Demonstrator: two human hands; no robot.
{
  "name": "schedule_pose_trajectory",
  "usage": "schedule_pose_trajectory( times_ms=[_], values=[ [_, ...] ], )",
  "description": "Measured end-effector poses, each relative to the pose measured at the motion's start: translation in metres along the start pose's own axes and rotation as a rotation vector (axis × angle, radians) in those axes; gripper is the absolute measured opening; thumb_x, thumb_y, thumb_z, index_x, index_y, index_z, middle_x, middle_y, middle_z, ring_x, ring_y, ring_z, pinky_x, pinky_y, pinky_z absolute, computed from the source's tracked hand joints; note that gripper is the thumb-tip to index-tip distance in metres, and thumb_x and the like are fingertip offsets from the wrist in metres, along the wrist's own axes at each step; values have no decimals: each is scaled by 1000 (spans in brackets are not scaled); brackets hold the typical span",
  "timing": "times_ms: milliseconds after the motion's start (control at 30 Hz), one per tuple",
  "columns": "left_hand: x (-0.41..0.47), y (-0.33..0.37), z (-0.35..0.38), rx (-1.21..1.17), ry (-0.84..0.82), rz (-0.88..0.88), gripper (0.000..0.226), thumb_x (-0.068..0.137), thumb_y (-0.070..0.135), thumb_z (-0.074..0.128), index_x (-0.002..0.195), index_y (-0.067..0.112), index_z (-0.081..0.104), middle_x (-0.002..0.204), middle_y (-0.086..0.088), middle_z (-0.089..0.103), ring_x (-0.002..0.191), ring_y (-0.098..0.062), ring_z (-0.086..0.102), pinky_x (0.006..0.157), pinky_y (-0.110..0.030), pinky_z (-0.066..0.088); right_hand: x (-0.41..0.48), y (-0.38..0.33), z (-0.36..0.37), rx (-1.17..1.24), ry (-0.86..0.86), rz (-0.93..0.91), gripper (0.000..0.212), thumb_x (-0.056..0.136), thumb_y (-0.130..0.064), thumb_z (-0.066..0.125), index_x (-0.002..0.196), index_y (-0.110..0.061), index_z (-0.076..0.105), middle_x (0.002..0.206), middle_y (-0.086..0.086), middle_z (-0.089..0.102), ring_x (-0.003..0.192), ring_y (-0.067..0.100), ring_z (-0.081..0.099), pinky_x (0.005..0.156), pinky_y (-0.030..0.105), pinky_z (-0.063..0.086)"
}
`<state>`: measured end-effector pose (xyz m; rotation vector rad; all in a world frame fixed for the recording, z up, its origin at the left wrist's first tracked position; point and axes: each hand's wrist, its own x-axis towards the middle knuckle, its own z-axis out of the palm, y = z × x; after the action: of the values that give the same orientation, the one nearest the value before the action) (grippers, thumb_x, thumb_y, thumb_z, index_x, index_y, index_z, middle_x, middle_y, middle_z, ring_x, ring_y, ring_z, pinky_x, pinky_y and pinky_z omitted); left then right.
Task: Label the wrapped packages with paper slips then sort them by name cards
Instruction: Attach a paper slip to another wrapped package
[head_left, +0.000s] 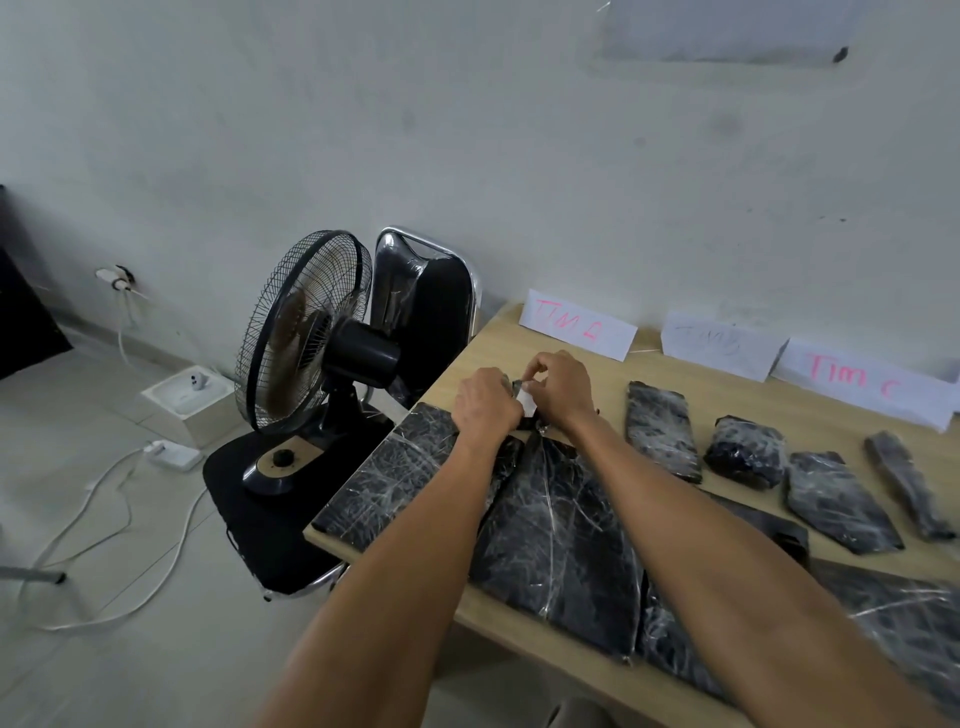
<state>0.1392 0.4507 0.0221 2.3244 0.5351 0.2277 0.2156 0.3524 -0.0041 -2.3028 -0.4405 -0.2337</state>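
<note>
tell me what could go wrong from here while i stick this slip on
1. The middle name card is written far fainter than the pink TIM A card, so packages may be mis-sorted.
2. The large wrapped package lies at the left edge of the table beneath the left forearm; a nudge might knock it off.
3. The right hand merely pinches the paper slip against the small wrapped package the left hand holds; it could drop.

A black fan (306, 332) is stood on the seat of a black chair (270, 540), which is placed just beside the left end of the wooden counter (493, 343). On the tiled floor (104, 675), a white box (184, 402) and a white power strip (174, 454) are seen, with white cables (129, 519) trailed nearby. A plug (117, 278) is fitted in the wall (467, 130).
</note>
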Motion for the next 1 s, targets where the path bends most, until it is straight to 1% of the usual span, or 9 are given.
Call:
schedule_pose_trajectory(
  times_ms=[67, 133, 200, 333, 400, 467, 567, 733, 1000],
  values=[
    [-1, -1, 0, 20, -27, 49, 16, 85, 17, 65, 98, 16, 74, 95, -9, 68, 91, -31, 64, 64, -32, 47, 0, -1, -4, -11, -42, -4, 9, 75, -10, 67, 77, -16, 73, 92, 4, 68, 81, 18, 61, 66, 23, 42],
    [0, -1, 1, 25, -36, 59, 18, 87, 23, 63, 97, 14, 74, 92, -9, 67, 88, -32, 64, 63, -31, 44, 0, -2, -11, -23, -126, -5, 13, 78, -8, 67, 83, -12, 78, 92, 3, 74, 83, 15, 63, 64, 17, 40],
    [0, -1, 2, 37, -33, 65, 19, 87, 25, 62, 94, 12, 74, 88, -9, 65, 88, -32, 64, 63, -31, 45, 0, -1, -16, -17, -203, 2, 14, 80, -11, 67, 89, -13, 78, 97, 3, 75, 91, 16, 66, 71, 21, 43],
    [0, -1, 5, 70, -15, 107, 24, 88, 22, 65, 110, 18, 73, 109, -9, 68, 98, -31, 64, 69, -33, 48, -1, 3, -26, -15, -333, 20, 30, 79, -9, 67, 106, -18, 75, 116, 2, 70, 106, 19, 62, 88, 34, 51],
    [0, -2, 7, 75, 0, 99, 24, 87, 19, 65, 110, 17, 73, 111, -7, 69, 98, -29, 65, 70, -33, 50, -2, 3, -29, -12, -360, 21, 36, 78, -5, 67, 111, -17, 73, 121, 3, 68, 111, 20, 60, 94, 39, 51],
    [-1, -2, 7, 78, 1, 87, 22, 86, 22, 68, 107, 17, 73, 107, -7, 70, 96, -28, 66, 68, -32, 50, -3, 3, -30, -5, -354, 33, 37, 77, -4, 68, 113, -14, 72, 122, 4, 67, 112, 20, 60, 95, 38, 50],
    [-2, -1, 7, 71, 4, 75, 23, 83, 27, 72, 104, 20, 72, 105, -5, 70, 95, -27, 66, 67, -32, 50, -4, 4, -29, 5, -283, 36, 30, 78, -3, 65, 106, -11, 75, 114, 5, 71, 105, 18, 63, 89, 31, 51],
    [-2, 0, 8, 87, 5, 48, 17, 83, 20, 70, 99, 17, 71, 99, -5, 69, 90, -28, 66, 68, -33, 53, -6, 11, -24, 5, -106, 34, 17, 83, -2, 64, 93, -6, 78, 101, 10, 74, 96, 19, 66, 79, 20, 44],
    [-4, 1, 9, 86, 58, 25, 12, 83, 14, 72, 95, 13, 72, 93, -7, 68, 88, -29, 66, 62, -32, 44, -4, 10, -18, -3, -54, 20, 14, 83, -1, 65, 90, -2, 77, 97, 13, 74, 93, 21, 67, 77, 20, 44]
  ],
)
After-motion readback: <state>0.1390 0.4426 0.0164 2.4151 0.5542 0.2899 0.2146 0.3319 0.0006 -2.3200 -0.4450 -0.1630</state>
